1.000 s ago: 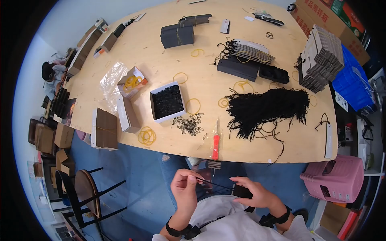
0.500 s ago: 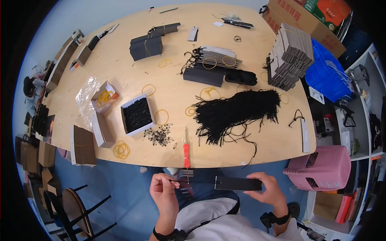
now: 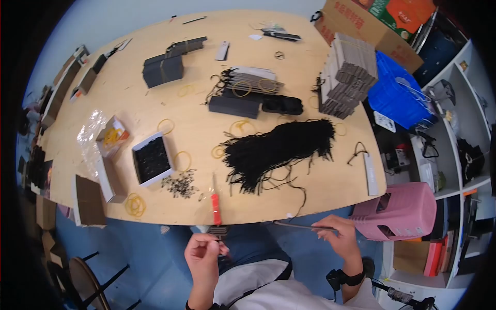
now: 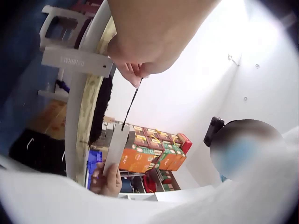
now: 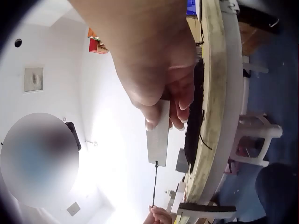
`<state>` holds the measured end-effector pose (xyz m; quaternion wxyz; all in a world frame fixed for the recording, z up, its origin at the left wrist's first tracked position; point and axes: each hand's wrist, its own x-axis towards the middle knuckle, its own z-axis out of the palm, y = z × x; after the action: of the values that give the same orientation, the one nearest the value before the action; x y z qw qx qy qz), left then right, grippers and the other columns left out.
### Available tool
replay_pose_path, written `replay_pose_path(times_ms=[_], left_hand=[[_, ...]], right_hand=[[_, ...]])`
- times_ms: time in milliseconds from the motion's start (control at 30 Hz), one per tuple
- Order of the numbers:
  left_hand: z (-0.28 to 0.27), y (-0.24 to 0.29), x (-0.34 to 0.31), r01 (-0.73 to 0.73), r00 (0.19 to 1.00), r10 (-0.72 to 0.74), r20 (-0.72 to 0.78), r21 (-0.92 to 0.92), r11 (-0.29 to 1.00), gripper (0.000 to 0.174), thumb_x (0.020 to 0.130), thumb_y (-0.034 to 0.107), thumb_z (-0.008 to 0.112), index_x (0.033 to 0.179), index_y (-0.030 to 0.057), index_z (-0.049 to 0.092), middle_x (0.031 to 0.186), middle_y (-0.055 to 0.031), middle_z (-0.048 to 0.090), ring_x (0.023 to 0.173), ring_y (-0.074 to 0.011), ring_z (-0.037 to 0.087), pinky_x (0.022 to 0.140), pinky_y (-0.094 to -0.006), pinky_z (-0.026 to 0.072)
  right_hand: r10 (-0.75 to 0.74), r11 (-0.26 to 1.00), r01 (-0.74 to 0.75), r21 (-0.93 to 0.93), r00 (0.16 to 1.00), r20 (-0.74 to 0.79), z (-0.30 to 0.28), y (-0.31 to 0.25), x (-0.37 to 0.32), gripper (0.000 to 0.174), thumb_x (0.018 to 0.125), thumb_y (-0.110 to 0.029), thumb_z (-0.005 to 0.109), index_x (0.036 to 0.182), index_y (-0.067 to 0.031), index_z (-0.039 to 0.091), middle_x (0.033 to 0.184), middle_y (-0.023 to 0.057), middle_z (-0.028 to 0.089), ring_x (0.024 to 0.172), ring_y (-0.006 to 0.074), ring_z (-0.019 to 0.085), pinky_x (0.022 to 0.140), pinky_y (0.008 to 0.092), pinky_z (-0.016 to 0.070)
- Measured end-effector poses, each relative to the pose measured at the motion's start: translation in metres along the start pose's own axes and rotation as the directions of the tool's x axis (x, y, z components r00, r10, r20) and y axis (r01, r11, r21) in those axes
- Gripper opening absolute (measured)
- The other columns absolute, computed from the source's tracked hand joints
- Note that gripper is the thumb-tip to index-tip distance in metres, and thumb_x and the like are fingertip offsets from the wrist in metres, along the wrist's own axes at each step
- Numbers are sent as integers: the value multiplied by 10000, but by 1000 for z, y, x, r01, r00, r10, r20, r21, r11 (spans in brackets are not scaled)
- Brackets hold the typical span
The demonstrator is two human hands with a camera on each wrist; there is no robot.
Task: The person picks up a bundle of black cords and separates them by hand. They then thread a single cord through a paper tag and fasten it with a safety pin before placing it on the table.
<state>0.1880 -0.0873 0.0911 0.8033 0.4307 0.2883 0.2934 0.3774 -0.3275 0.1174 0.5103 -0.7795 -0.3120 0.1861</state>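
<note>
My right hand (image 3: 341, 237) grips the end of a flat hang tag (image 3: 302, 226), which appears edge-on in the head view. Both wrist views show the tag's pale face, with a black cord (image 4: 132, 103) through the hole at its far end. The fingertips of my left hand (image 3: 204, 258) pinch the cord's other end, so it runs straight between the two hands in front of the table edge. Close to the left hand, several tags (image 3: 218, 232) jut past the edge, below a red-handled pointed tool (image 3: 216, 209).
On the table (image 3: 258, 206) lie a black cord bundle (image 3: 279, 152), a box of black pins (image 3: 152, 159), loose pins (image 3: 180, 183) and yellow rubber bands (image 3: 135, 205). Stacked tags (image 3: 346, 77) stand at the right, above a pink stool (image 3: 398, 212).
My hands have moved apart, drawing the cord out between them. The tag has turned from its dark face to edge-on in the head view, which has itself shifted right.
</note>
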Motion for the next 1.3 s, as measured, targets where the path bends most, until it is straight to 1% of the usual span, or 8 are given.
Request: replay_pose_path(times_ms=[233, 400, 600, 900, 967, 1033, 1133, 1300], left_hand=[[60, -14, -3, 170, 917, -150, 369, -21, 985, 357, 906, -23, 564, 1256, -26, 494, 1228, -161, 585, 1143, -239, 575, 892, -322, 505], [48, -18, -7, 142, 899, -170, 403, 98, 985, 380, 894, 21, 570, 1262, -18, 483, 1235, -160, 583, 1113, -233, 581, 869, -324, 481], [32, -21, -9, 175, 923, -217, 317, 155, 972, 248, 902, 11, 541, 1148, -17, 560, 1099, -134, 646, 987, -198, 627, 806, -286, 469], [13, -23, -9, 133, 932, -161, 324, 109, 985, 156, 924, 20, 570, 1074, -17, 592, 1004, -93, 642, 930, -137, 617, 761, -252, 477], [7, -27, -8, -7, 954, -50, 294, 190, 982, 130, 900, -7, 587, 1026, -16, 617, 925, -68, 622, 844, -109, 611, 705, -220, 475], [-1, -27, -11, -47, 955, -21, 296, 221, 974, 122, 888, -13, 594, 1005, -16, 627, 899, -67, 619, 788, -100, 604, 662, -210, 467], [-12, -21, -13, -177, 952, 86, 294, 301, 937, 116, 864, -30, 602, 972, -15, 642, 849, -71, 616, 699, -89, 592, 583, -196, 445], [-29, -6, 6, -448, 872, 469, 138, 612, 652, 99, 849, -43, 599, 932, -8, 641, 786, -74, 605, 635, -89, 571, 497, -196, 393]], right_hand=[[-54, 984, -28, -178, 898, -436, -48, 26, 2, 187, 767, -1, 726, 941, 32, 669, 789, 74, 636, 669, 105, 577, 592, 206, 429], [-38, 982, -136, -132, 541, -840, -82, 74, 22, 188, 836, -79, 704, 959, 38, 623, 780, 22, 598, 641, 72, 483, 577, 221, 385], [-116, 823, -468, -321, 415, -902, -85, 91, 29, 214, 861, -195, 673, 853, 5, 599, 787, 81, 576, 675, 207, 520, 629, 342, 426], [-404, 519, -549, -655, 518, -754, -67, 64, 40, 213, 791, -147, 676, 881, -7, 544, 916, 126, 532, 901, 335, 539, 779, 429, 447], [-241, 851, -134, -508, 759, -605, -48, 56, 40, 234, 748, -94, 699, 933, -18, 578, 984, 120, 552, 869, 327, 550, 757, 405, 469], [-211, 918, 162, -363, 973, -98, -17, 18, 48, 269, 717, -78, 737, 957, -52, 620, 1006, 102, 571, 842, 279, 564, 718, 366, 489], [-228, 819, 303, -487, 951, 208, 16, -12, 57, 223, 696, -83, 767, 889, -76, 655, 958, 66, 586, 796, 215, 580, 650, 323, 496], [-284, 864, 339, -373, 938, 197, 21, 3, 56, 151, 696, -69, 769, 801, -62, 661, 897, 36, 600, 652, 168, 574, 595, 288, 484]])
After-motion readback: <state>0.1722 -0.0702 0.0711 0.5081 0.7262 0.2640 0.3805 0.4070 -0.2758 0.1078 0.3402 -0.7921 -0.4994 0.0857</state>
